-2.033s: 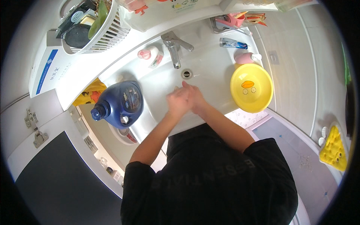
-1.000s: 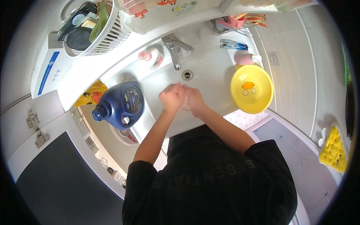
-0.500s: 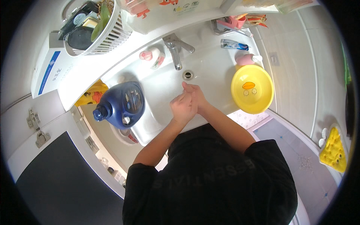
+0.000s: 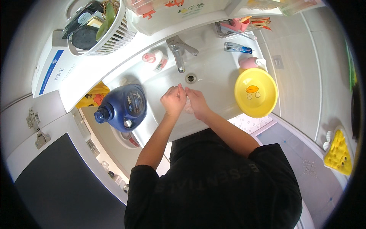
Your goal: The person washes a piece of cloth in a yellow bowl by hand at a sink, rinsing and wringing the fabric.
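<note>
Both hands are held together over the white washbasin (image 4: 221, 72), a little in front of the drain. My left hand (image 4: 174, 100) has its fingers curled in and its thumb up. Against it, at the thumb side, rests my right hand (image 4: 197, 104), fingers bent inward. A small pale, whitish-pink thing (image 4: 188, 106) shows between the palms; its kind cannot be made out. Beyond the hands a chrome faucet (image 4: 178, 57) reaches out over the bowl, with no water seen running from it.
Left of the basin lies a big blue detergent jug (image 4: 122, 107). A pump bottle (image 4: 159, 61) stands by the faucet. At the right sit a yellow duck-faced bowl (image 4: 255, 108), a pink bottle (image 4: 249, 62) and a toothpaste tube (image 4: 237, 47). A white basket (image 4: 110, 44) is on the shelf.
The clasped hands have come apart somewhat. My left hand has shifted left, and the pale thing now shows between the palms.
</note>
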Available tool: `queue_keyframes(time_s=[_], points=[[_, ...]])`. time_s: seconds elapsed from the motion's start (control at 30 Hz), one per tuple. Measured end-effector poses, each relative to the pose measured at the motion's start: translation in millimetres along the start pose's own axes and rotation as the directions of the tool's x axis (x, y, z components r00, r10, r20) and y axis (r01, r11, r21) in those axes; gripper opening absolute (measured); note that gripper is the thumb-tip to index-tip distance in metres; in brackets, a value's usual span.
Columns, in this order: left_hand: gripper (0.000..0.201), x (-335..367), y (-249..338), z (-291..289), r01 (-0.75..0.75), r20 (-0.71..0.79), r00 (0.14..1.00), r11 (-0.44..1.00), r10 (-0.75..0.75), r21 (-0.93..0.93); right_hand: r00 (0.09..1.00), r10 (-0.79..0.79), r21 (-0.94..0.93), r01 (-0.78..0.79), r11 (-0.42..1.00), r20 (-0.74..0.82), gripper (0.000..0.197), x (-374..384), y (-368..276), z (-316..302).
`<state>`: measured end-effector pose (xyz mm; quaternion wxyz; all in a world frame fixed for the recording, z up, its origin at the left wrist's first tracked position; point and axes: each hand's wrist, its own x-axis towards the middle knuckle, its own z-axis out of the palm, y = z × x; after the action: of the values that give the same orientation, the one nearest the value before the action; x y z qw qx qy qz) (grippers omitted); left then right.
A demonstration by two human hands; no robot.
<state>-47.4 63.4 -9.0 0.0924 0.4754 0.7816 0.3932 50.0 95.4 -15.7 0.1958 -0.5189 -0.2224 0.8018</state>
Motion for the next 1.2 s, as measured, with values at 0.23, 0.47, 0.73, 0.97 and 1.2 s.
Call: queue_keyframes(time_s=[0.23, 0.47, 0.73, 0.97, 1.2], points=[[0.03, -4, -3, 1, -0.162, 0.055, 0.985, 0.987, 0.163, -0.015, 0.999, -0.004, 0.006, 0.004, 1.0, 0.047, 0.038, -5, -7, 1], [0.031, -15, 13, 5, -0.262, -0.001, 0.964, 0.956, 0.264, -0.128, 0.976, 0.031, 0.021, -0.037, 0.999, 0.218, 0.033, 16, -10, -21], [0.033, -18, 27, 11, -0.226, -0.024, 0.974, 0.961, 0.225, -0.16, 0.996, 0.005, 0.099, -0.014, 0.995, 0.083, 0.033, 15, -8, -16], [0.032, 6, 0, 6, 0.019, 0.01, 1.0, 0.994, -0.018, -0.112, 0.991, -0.136, -0.155, 0.136, 0.979, 0.014, 0.037, -2, -17, 0], [0.029, -5, 25, 5, -0.049, 0.025, 0.998, 0.985, 0.054, -0.166, 0.997, -0.07, 0.014, 0.069, 0.997, 0.018, 0.04, 5, -9, -14]])
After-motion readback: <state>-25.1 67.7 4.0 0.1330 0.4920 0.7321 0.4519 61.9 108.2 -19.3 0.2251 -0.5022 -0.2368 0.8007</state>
